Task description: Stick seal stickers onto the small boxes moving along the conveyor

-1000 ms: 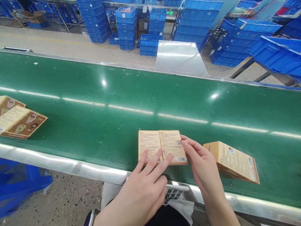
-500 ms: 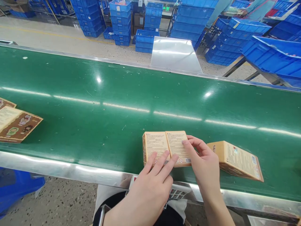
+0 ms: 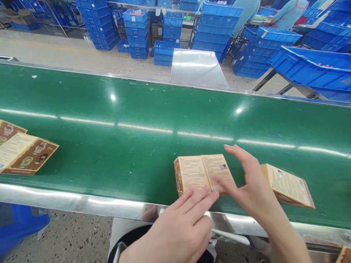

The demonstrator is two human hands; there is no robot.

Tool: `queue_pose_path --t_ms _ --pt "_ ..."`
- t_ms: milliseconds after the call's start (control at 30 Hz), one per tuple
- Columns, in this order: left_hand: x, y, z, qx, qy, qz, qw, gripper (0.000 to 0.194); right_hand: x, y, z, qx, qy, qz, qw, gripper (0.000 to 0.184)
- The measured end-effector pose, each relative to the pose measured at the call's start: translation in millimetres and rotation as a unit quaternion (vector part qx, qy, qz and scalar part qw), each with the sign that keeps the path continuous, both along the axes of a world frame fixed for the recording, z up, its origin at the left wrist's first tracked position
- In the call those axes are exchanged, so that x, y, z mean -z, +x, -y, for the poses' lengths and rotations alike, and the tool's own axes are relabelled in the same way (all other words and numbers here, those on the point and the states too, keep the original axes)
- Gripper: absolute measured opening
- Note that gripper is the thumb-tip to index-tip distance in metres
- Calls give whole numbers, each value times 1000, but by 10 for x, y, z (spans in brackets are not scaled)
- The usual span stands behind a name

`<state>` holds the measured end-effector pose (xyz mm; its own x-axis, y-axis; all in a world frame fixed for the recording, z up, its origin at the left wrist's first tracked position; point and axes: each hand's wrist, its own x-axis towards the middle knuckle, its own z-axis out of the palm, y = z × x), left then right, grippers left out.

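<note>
Two tan cardboard boxes lie side by side on the green belt, the left box (image 3: 192, 170) and the right box (image 3: 216, 164), printed text upward. A small coloured sticker (image 3: 223, 167) is on the right box's upper part. The fingers of my left hand (image 3: 189, 223) lie stretched out over the near ends of both boxes. My right hand (image 3: 255, 186) is open beside the right box, thumb over its face and fingers spread, holding nothing. Just beyond it lies a wedge-shaped tan box (image 3: 292, 186) with a similar sticker.
Brown-and-tan cartons (image 3: 30, 153) lie at the left of the green belt (image 3: 109, 153). A metal edge (image 3: 82, 199) runs along its near side. Across it are a metal sheet (image 3: 196, 67), stacked blue crates (image 3: 135, 34), a blue bin (image 3: 315, 67) and people in light-blue clothing (image 3: 290, 12).
My right hand has come off the right box's sticker and spread its fingers. The two boxes sit further right in view, with my left hand still on them; the camera has shifted somewhat.
</note>
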<state>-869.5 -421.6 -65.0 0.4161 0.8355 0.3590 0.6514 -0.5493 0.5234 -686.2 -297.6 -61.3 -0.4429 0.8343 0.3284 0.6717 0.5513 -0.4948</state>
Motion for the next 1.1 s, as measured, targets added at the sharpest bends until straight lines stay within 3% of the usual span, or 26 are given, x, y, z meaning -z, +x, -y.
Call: queue_pose_path --t_ms 100,200,367,433,500,600,700,867,1100 --pt "-36 -117 132 4 -14 62 998 24 -73 -31 7 -174 -17 155 972 95" --pt "-56 -227 254 -3 -63 51 997 30 -51 -178 -34 -214 -11 214 953 102" --pt "-135 -359 316 -54 -171 84 980 24 -95 -469 -39 -251 -32 176 951 106" --pt "-194 -391 303 -96 -236 105 961 22 -204 -496 44 -227 -34 124 965 89" --pt "-249 -406 279 -141 -318 111 931 18 -331 -465 162 -206 -55 69 975 60" --pt "-304 -401 236 -176 -412 141 883 6 -454 -389 340 -273 -104 50 955 36" --pt "-339 -398 204 -167 -449 196 855 3 -443 -362 452 -322 -89 51 941 28" --pt "-412 -432 180 -133 -451 206 858 19 -354 -389 487 -301 -5 33 953 22" --pt "-404 -411 164 -138 -467 208 848 17 -308 -357 537 -264 84 26 961 21"
